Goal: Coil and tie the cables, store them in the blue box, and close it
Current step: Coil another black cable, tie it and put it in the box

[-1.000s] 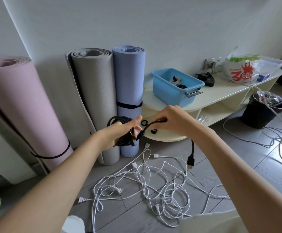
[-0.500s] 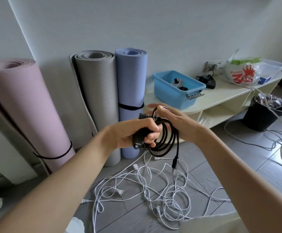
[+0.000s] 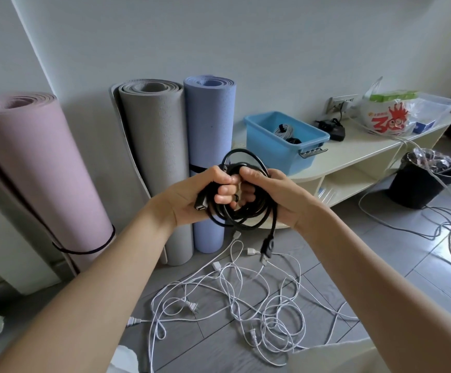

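Hands [image 3: 192,196] [image 3: 275,196] meet knuckle-to-knuckle, clutching black cable [image 3: 241,214].

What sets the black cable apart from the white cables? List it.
1. The black cable is gathered into loops; the white cables sprawl in a loose tangle.
2. The black cable is held off the floor, gripped by the left hand and right hand; the white cables lie on the floor tiles, untouched.
3. The black cable looks thicker than the white cables.

Shared: neither is in the blue box yet, and both show plug ends.

1 head view, facing forward and down, close over hands [image 3: 235,195]
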The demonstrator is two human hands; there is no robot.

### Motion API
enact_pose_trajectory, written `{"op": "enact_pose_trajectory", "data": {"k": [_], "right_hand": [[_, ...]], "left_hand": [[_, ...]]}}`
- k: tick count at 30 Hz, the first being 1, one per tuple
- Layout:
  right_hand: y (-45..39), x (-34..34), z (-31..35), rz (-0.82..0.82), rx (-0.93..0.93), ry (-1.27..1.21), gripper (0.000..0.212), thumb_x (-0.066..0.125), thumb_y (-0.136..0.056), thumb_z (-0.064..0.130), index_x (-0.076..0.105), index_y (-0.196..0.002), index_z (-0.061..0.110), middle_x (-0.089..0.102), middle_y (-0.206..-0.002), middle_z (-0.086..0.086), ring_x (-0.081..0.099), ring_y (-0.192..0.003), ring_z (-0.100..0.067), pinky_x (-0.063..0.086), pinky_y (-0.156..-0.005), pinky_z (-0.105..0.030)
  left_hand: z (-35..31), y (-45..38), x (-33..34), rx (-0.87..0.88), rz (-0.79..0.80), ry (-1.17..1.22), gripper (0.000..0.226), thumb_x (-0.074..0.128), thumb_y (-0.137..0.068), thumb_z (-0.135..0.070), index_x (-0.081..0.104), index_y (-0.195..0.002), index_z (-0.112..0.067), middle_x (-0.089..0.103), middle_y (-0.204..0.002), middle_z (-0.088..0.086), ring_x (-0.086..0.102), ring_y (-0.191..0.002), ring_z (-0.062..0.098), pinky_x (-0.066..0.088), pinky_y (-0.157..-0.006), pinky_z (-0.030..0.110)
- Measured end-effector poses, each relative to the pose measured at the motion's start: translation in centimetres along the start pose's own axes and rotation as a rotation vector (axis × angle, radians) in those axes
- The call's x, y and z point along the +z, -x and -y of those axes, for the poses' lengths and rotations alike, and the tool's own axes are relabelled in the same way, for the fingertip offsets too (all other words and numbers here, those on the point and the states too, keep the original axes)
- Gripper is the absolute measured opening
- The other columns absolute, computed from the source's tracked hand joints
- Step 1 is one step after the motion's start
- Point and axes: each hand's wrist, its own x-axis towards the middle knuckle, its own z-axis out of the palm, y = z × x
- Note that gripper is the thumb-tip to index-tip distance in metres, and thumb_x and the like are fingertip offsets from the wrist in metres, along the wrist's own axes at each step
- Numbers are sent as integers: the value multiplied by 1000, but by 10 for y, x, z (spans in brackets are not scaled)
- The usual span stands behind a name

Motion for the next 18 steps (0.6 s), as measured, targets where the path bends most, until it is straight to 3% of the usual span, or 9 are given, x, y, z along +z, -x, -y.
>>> {"op": "enact_pose_trajectory", "data": {"k": [4, 6, 10, 13, 16, 18], "right_hand": [[-7, 7, 2, -77, -56, -187, 24, 63, -72, 25, 62, -75, 1, 28, -47, 3, 32, -36, -5, 43, -42, -17], [-8, 7, 6, -89, -103, -249, 26, 59, -78, 29, 64, -69, 5, 34, -46, 3, 34, -32, -2, 38, -38, -12], [-13, 2, 7, -155, -74, -312, 51, 48, -89, 47, 65, -57, 12, 42, -51, -2, 38, -32, -2, 36, -32, -10], [-13, 0, 7, -229, -20, -269, 51, 42, -93, 52, 67, -73, 13, 56, -59, -5, 55, -47, -9, 51, -47, -18], [-9, -5, 8, -220, 56, -187, 36, 42, -97, 39, 63, -94, 10, 68, -72, -5, 66, -59, -13, 57, -61, -24], [-6, -12, 10, -278, 67, -17, 27, 45, -98, 29, 63, -92, 10, 70, -74, -4, 67, -63, -14, 58, -65, -27]], "left_hand": [[3, -8, 5, 77, 64, 197, 9, 60, -62, -7, 59, -69, -13, 46, -54, -7, 46, -44, 3, 50, -64, 20], [5, -12, 13, 142, 90, 246, 17, 66, -58, -7, 60, -73, -11, 48, -56, -6, 49, -47, 4, 52, -68, 20], [7, -19, 32, 194, 26, 273, 11, 51, -66, -8, 48, -76, -11, 47, -50, -6, 47, -43, 4, 52, -71, 18], [0, -20, 37, 203, -104, 161, 14, 40, -83, -9, 40, -71, -16, 39, -40, -11, 37, -35, 3, 48, -62, 15], [-9, -17, 29, 206, -212, 152, 24, 37, -88, -11, 39, -66, -16, 36, -38, -11, 33, -33, 3, 44, -57, 16], [-13, -14, 23, 214, -219, 158, 23, 38, -88, -11, 39, -66, -17, 36, -39, -12, 33, -33, 3, 43, -57, 17]]}}
